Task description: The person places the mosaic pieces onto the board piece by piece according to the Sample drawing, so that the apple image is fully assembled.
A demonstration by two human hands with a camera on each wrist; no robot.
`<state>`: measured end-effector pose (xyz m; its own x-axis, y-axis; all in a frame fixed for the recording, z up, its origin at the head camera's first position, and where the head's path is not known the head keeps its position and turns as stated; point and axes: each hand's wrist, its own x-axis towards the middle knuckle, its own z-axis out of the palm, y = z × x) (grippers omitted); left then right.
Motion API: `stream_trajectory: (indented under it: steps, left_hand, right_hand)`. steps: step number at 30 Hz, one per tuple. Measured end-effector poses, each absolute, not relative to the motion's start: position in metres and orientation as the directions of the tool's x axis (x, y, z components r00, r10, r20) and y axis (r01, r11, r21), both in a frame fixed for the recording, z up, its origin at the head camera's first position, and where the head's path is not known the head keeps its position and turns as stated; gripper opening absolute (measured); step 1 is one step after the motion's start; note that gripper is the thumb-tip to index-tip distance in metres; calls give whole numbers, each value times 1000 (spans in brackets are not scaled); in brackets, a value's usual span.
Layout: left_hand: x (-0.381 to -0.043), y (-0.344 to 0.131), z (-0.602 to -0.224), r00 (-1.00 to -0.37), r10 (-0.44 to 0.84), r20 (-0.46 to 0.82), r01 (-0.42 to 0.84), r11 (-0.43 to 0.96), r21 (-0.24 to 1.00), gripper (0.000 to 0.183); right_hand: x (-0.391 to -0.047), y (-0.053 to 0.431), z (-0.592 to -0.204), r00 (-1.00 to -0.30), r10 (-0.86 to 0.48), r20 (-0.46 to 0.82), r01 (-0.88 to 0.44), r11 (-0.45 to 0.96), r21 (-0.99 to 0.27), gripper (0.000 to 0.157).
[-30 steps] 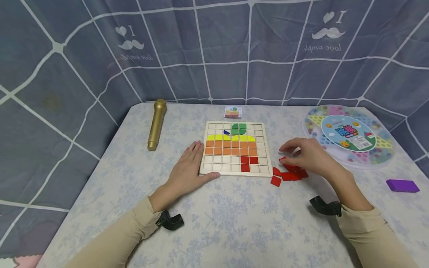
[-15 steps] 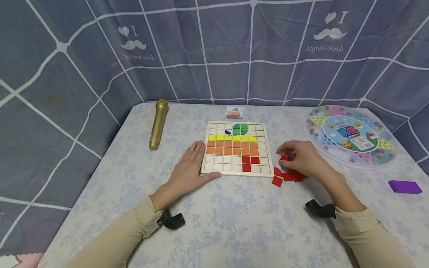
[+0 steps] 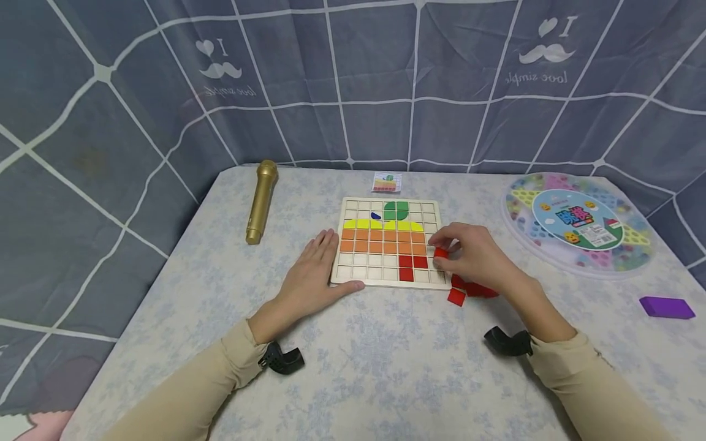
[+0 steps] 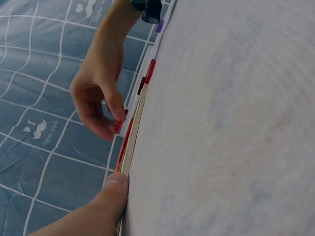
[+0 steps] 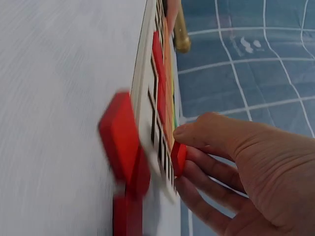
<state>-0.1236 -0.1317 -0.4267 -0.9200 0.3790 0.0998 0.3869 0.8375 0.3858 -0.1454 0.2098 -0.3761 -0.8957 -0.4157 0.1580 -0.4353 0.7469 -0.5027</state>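
A wooden grid board [image 3: 364, 272] lies mid-table, with green, blue, yellow, orange and red tiles set in its cells. My left hand [image 3: 309, 282] rests flat along the board's left edge, thumb at the near left corner. Above the board's right side, my right hand [image 3: 477, 254] pinches a red square tile [image 3: 440, 252] between thumb and fingers; the right wrist view shows this red tile [image 5: 179, 157] held clear of the grid. Several loose red tiles [image 3: 456, 297] lie by the board's near right corner, partly under the right hand.
A small picture card [image 3: 387, 182] lies behind the board. The gold microphone [image 3: 261, 202] is at the back left. A round clear case [image 3: 513, 245] with colourful contents stands at the back right, and a purple block [image 3: 667, 307] lies at the right.
My right hand has lifted a red tile from the loose pile and moved left with it, over the board's right edge. The left hand has stayed in place.
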Motion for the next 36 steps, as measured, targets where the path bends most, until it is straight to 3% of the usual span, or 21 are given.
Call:
stream_trajectory:
  steps: [14, 28, 36]
  left_hand:
    - [-124, -132, -428, -921, 379, 91, 384, 840, 384, 116]
    - [-124, -132, -426, -919, 382, 94, 389, 844, 370, 117]
    - [-124, -132, -428, -919, 383, 96, 390, 843, 370, 116]
  right_hand:
    - [-156, 135, -383, -826, -540, 163, -533, 651, -541, 22]
    - [-154, 135, -385, -801, -573, 173, -566, 633, -529, 15]
    - [-150, 148, -385, -810, -559, 178, -563, 656, -502, 19]
